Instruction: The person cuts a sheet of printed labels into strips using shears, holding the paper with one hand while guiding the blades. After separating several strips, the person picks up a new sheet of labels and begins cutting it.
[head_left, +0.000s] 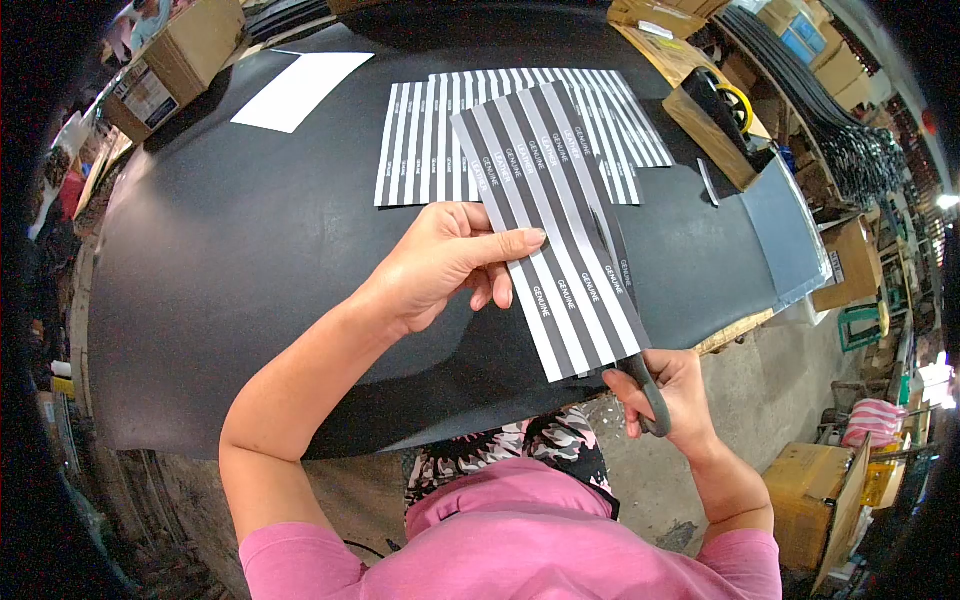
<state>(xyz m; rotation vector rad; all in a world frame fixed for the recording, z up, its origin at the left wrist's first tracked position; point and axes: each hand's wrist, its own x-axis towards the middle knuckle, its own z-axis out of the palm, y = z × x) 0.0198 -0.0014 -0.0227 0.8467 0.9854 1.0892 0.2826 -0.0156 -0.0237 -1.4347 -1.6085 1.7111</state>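
Note:
My left hand [440,260] pinches the left edge of a sheet of black-and-white striped paper [572,290], thumb on top. The stripes carry the words GENUINE and LEATHER. In my right hand [682,390] are scissors [655,402] with dark handles, held at the sheet's lower right corner. Their blades run up along its right side, partly hidden by the paper. A narrow dark strip [622,240] stands slightly apart from the sheet along that edge. Behind the held sheet, more striped sheets [405,145] lie overlapping on the black tabletop [250,260].
At the back left lies a white sheet [305,88], near a cardboard box [175,75]. An open carton [715,125] with a yellow tape roll [737,105] is at the back right. A thin paper strip [708,183] lies beside it. More cardboard boxes [800,500] stand on the floor at right.

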